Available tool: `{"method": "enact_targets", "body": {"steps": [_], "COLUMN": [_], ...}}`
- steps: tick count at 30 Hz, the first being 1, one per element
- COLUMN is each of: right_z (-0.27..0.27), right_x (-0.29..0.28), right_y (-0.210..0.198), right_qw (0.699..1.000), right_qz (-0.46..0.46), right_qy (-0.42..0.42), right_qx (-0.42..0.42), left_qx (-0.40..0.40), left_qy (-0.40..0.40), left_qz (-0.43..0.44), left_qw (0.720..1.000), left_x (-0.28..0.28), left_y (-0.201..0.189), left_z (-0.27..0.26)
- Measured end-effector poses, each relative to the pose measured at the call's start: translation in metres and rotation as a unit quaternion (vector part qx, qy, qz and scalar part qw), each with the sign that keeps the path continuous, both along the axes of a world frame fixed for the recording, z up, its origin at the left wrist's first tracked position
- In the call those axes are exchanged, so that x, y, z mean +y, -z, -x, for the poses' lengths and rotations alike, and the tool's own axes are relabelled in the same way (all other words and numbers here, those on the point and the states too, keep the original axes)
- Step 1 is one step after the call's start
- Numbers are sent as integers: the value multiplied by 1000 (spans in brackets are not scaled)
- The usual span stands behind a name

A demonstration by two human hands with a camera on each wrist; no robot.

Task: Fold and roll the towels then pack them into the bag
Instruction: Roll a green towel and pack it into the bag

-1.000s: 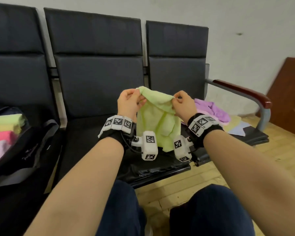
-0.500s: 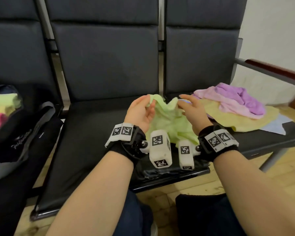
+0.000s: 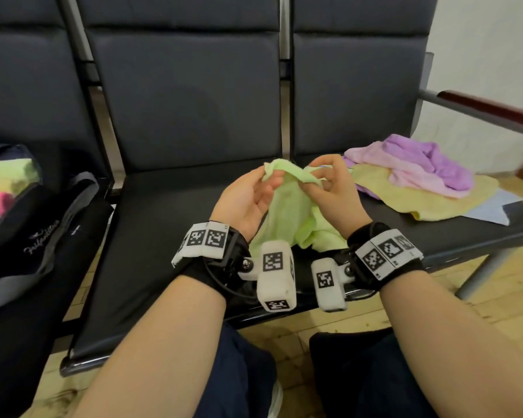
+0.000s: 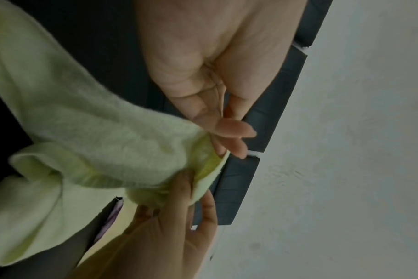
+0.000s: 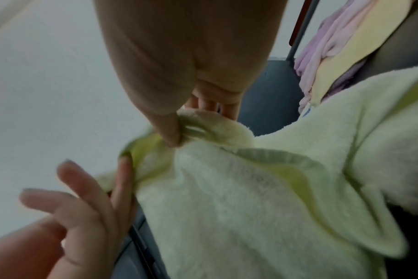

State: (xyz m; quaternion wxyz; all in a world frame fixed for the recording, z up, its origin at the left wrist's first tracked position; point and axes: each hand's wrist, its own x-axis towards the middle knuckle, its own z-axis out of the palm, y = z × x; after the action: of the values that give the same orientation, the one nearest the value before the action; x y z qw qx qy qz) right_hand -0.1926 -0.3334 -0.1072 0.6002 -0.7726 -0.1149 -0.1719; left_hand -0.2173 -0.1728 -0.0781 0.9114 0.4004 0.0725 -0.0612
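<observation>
A light green towel (image 3: 287, 215) hangs bunched between my hands, its lower part resting on the middle black seat (image 3: 169, 224). My left hand (image 3: 271, 181) pinches its upper left corner, and my right hand (image 3: 314, 179) pinches the top edge close beside it. In the right wrist view my right thumb presses the green towel (image 5: 251, 198) against my fingers. The left wrist view shows my left fingertips (image 4: 236, 132) at the hem of the green towel (image 4: 88, 122). The black bag (image 3: 34, 236) lies open on the left seat with rolled towels (image 3: 6, 176) inside.
On the right seat lies a loose pile: a purple towel (image 3: 426, 161), a yellow towel (image 3: 435, 200) and a pale blue one (image 3: 492, 211). A metal armrest with a wooden top (image 3: 489, 108) bounds that seat. My knees are close to the seat's front edge.
Both hands have come down from in front of the seat back to just above the seat, and moved closer together along the towel's top edge. The towel's lower part now lies on the seat.
</observation>
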Motion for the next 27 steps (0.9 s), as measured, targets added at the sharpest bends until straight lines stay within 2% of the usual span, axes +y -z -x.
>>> {"method": "enact_targets", "body": {"steps": [5,7,9,11,15,17,19,21,24,25,26,27], "right_z": [5,6,8,12,16,16,16,15,11,10,10,9], "right_x": [0,-1,0,2,5,4,3,1,-7,-8,-10,-12], "right_y": [-5,-5,-8,-11,-15,-16,-16,-17,-14,-13,-12,-11], "right_qw": [999,998,997,996,995,995,996,998,999,999,998,997], "right_qz": [43,63,75,83,79,72,56,27,-24,-39,-48,-55], "right_qy": [30,20,-11,-33,-57,-65,-62,-38,-12,-16,-25,-38], "right_qx": [-13,-3,21,29,33,35,35,29,25,27,36,49], "left_qx": [-22,-13,-46,-119,-206,-229,-218,-193,-176,-184,-194,-208], "left_qy": [-31,-31,-40,-31,66,42,-5,-17,27,18,-8,-44], "left_qz": [-25,-121,-280,-391,-503,-536,-550,-549,-483,-461,-454,-469], "left_qw": [999,992,958,912,837,812,807,813,857,868,869,857], "left_x": [8,9,8,5,1,2,5,8,10,12,13,16], "left_y": [-2,-4,-3,0,8,10,10,11,8,8,8,8], "left_z": [6,4,0,-1,0,-2,-4,-7,-7,-5,-6,-8]}}
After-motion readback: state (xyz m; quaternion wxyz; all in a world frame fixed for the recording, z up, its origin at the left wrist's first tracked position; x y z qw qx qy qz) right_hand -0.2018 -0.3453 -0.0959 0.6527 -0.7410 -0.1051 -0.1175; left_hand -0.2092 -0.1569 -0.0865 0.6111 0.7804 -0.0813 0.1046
